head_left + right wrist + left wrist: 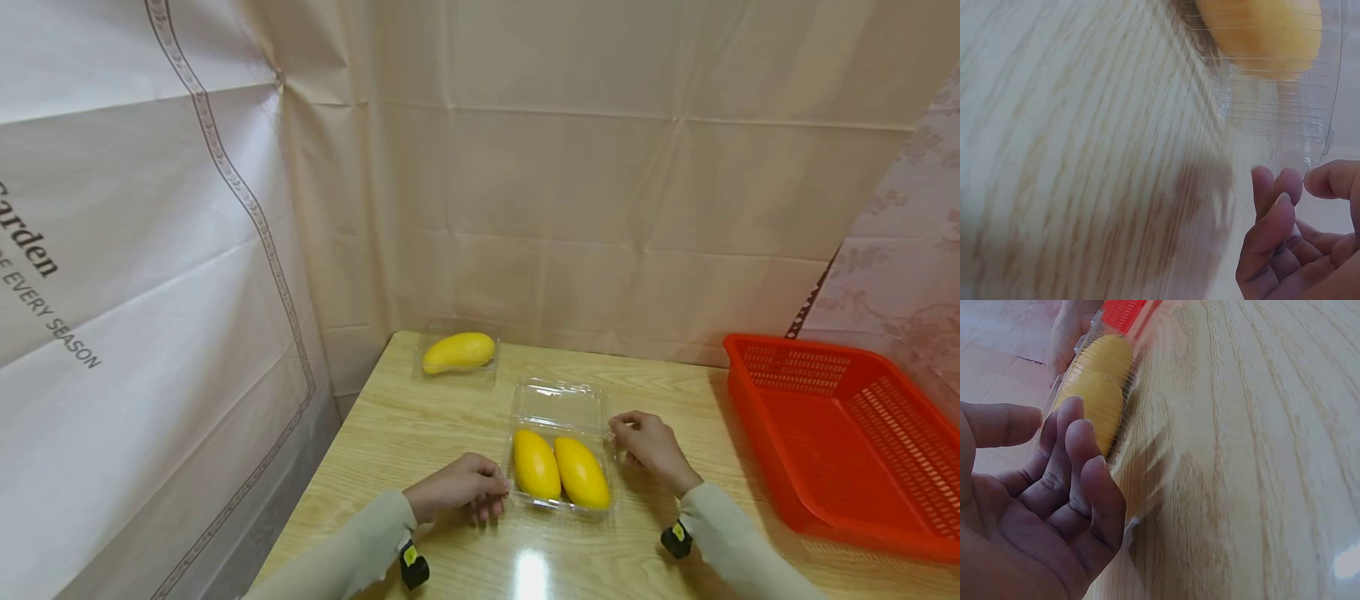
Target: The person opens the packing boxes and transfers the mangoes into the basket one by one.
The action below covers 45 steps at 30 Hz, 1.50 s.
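A clear plastic clamshell box lies open on the table, its lid folded back away from me. Two yellow mangoes, the left mango and the right mango, sit side by side in its base. At the near left corner, my left hand pinches the rim between thumb and index finger, the other fingers loosely bent. My right hand is at the box's right side, near the hinge. In the right wrist view its thumb and index fingertip meet at the box's clear edge.
Farther back on the left stands another clear box holding one yellow mango. A red plastic basket sits at the right. Wood-grain table lies under everything, with hanging cloth behind and at the sides.
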Motion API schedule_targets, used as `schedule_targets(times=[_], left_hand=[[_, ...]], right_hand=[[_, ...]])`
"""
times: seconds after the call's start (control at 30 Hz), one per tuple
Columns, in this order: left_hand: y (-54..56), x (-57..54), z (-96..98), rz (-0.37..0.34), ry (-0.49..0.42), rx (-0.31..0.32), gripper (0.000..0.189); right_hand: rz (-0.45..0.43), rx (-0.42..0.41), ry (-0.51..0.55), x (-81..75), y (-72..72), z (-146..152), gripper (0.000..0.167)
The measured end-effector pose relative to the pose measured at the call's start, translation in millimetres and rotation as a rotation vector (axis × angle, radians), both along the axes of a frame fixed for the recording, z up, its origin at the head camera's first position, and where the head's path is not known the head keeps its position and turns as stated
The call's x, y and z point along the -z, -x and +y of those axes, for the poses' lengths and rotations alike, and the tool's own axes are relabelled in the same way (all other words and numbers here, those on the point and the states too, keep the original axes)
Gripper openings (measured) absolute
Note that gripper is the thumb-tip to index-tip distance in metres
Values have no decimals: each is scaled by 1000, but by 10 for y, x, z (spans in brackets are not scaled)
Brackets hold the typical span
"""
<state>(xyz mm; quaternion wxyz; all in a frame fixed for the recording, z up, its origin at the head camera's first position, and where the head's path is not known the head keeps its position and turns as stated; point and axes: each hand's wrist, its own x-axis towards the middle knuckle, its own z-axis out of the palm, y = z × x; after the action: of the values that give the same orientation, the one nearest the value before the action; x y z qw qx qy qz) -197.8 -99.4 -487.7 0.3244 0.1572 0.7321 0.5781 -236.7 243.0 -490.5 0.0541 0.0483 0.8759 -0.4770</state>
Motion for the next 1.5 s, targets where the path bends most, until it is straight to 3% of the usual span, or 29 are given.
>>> schedule_targets(times=[0.17, 0.33, 0.57, 0.67, 1.0, 1.3, 1.5], left_hand=[[4, -8, 5, 0, 4, 1, 28], [17, -22, 16, 1, 10, -1, 26], [12, -14, 16, -7, 11, 0, 26], [11, -8, 19, -9, 3, 1, 26], [-6, 6, 25, 4, -10, 3, 27], [-13, 7, 19, 1, -6, -5, 27], [-22, 4, 10, -10, -11, -10, 27]], right_hand=[[40, 16, -28, -32, -24, 19, 37], [140, 17, -107, -115, -70, 50, 31], [335, -34, -317, -240, -203, -11, 19], [376, -48, -360, -292, -254, -65, 17], [340, -93, -388, -373, -373, -207, 16], [413, -183, -423, -322, -416, -273, 12], [407, -224, -471, -298, -462, -347, 15]])
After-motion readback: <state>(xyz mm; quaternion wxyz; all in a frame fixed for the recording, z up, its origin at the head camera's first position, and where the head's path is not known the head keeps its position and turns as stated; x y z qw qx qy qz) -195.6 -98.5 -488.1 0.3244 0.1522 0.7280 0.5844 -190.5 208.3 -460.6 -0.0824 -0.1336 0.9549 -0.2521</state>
